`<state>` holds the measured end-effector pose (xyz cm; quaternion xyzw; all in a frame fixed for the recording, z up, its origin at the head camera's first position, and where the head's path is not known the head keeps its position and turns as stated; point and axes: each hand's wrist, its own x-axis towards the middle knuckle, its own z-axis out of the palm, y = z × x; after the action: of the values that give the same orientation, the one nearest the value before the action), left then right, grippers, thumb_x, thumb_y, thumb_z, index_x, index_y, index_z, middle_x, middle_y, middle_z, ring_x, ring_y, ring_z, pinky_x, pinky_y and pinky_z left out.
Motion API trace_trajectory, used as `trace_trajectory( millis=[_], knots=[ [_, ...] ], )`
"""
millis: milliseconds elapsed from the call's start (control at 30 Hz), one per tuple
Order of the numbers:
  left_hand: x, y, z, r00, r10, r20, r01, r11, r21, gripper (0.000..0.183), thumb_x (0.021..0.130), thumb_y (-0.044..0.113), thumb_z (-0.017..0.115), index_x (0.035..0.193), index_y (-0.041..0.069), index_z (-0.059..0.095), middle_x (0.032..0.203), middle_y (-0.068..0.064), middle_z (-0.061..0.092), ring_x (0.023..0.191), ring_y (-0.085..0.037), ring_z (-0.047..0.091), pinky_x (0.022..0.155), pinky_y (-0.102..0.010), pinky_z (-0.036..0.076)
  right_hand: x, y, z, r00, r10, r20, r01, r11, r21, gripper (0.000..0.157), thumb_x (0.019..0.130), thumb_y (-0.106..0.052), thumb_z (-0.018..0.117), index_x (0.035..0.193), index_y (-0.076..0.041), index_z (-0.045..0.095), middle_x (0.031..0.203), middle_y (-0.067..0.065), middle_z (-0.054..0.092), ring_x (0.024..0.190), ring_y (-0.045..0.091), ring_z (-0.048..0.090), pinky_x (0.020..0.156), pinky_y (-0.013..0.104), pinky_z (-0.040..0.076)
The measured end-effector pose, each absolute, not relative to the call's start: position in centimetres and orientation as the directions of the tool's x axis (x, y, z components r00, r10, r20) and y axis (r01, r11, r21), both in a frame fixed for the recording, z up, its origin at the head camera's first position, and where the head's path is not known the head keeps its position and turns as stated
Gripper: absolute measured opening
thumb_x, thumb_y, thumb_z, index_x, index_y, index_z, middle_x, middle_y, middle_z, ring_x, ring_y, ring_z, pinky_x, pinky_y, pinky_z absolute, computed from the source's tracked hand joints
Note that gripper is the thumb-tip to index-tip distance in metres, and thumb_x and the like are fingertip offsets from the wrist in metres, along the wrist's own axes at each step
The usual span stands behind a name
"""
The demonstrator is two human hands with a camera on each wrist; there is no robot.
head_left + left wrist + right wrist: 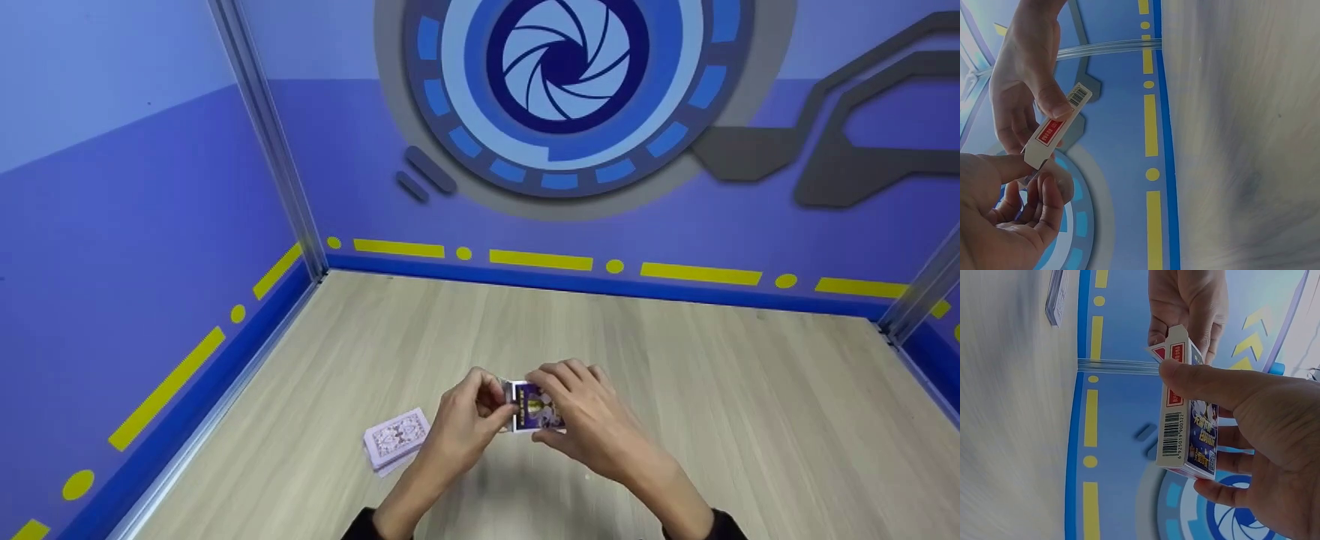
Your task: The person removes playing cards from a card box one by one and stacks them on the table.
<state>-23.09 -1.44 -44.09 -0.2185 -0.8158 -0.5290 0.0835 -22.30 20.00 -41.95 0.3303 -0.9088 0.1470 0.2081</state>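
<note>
A small playing-card box (534,411), white-edged with a dark purple printed face, is held above the table between both hands. My right hand (592,412) grips its right part, thumb on one side and fingers on the other. At the other end, my left hand (463,416) pinches the box's end flap with thumb and curled fingers. The right wrist view shows the box's side (1172,433) with a barcode and red label, its end flap raised beside the left fingers. Whether cards are inside is hidden. Left of the left hand lies a stack of patterned cards (399,436).
The light wood-grain table (720,420) extends around the hands. Blue printed panels (187,225) with yellow markings rise at its left and back, joined by a metal corner post (274,142).
</note>
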Motion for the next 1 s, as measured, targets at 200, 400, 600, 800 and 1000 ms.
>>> trace_trajectory(
  millis=[200, 400, 600, 800, 1000],
  knots=[
    [-22.9, -1.6, -43.9, -0.901, 0.256, 0.350, 0.419, 0.304, 0.855, 0.020, 0.094, -0.001, 0.073, 0.099, 0.008, 0.055, 0.090, 0.002, 0.060, 0.078, -0.008, 0.058, 0.066, -0.020, 0.050, -22.4, 20.0, -42.1, -0.706, -0.531, 0.469, -0.650, 0.749, -0.130, 0.076, 0.069, -0.032, 0.098, 0.133, -0.015, 0.061, 0.126, 0.001, 0.063, 0.116, 0.023, 0.055, 0.091, 0.047, 0.046],
    [-22.9, -2.0, -43.3, -0.884, 0.241, 0.401, 0.463, 0.319, 0.827, 0.022, 0.093, -0.007, 0.066, 0.110, 0.006, 0.061, 0.094, 0.000, 0.064, 0.080, -0.009, 0.057, 0.067, -0.020, 0.047, -22.7, 20.3, -42.0, -0.716, -0.511, 0.475, -0.638, 0.756, -0.147, 0.074, 0.070, -0.033, 0.097, 0.133, -0.016, 0.061, 0.126, 0.001, 0.064, 0.116, 0.023, 0.056, 0.090, 0.047, 0.047],
    [-23.1, -3.0, -42.7, -0.828, 0.246, 0.505, 0.560, 0.432, 0.707, 0.042, 0.089, -0.010, 0.059, 0.126, 0.008, 0.070, 0.103, 0.002, 0.064, 0.077, -0.008, 0.054, 0.066, -0.023, 0.047, -22.9, 20.7, -41.9, -0.736, -0.483, 0.474, -0.613, 0.773, -0.163, 0.073, 0.073, -0.035, 0.095, 0.135, -0.015, 0.061, 0.127, 0.004, 0.064, 0.117, 0.026, 0.058, 0.092, 0.050, 0.049],
    [-23.0, -3.8, -42.2, -0.797, 0.334, 0.503, 0.581, 0.649, 0.490, 0.042, 0.089, 0.015, 0.079, 0.129, 0.010, 0.068, 0.122, -0.001, 0.054, 0.098, -0.013, 0.057, 0.083, -0.032, 0.052, -22.9, 20.8, -42.0, -0.744, -0.476, 0.468, -0.605, 0.778, -0.170, 0.072, 0.074, -0.035, 0.095, 0.135, -0.015, 0.061, 0.127, 0.005, 0.064, 0.117, 0.026, 0.059, 0.092, 0.051, 0.049],
    [-22.4, -3.7, -42.1, -0.769, 0.424, 0.479, 0.585, 0.769, 0.259, 0.069, 0.074, 0.037, 0.094, 0.128, 0.011, 0.060, 0.132, -0.006, 0.047, 0.119, -0.021, 0.049, 0.101, -0.042, 0.046, -22.8, 20.7, -42.2, -0.736, -0.496, 0.461, -0.617, 0.771, -0.158, 0.071, 0.075, -0.036, 0.094, 0.135, -0.016, 0.061, 0.127, 0.003, 0.064, 0.117, 0.025, 0.058, 0.092, 0.051, 0.049]
  ],
)
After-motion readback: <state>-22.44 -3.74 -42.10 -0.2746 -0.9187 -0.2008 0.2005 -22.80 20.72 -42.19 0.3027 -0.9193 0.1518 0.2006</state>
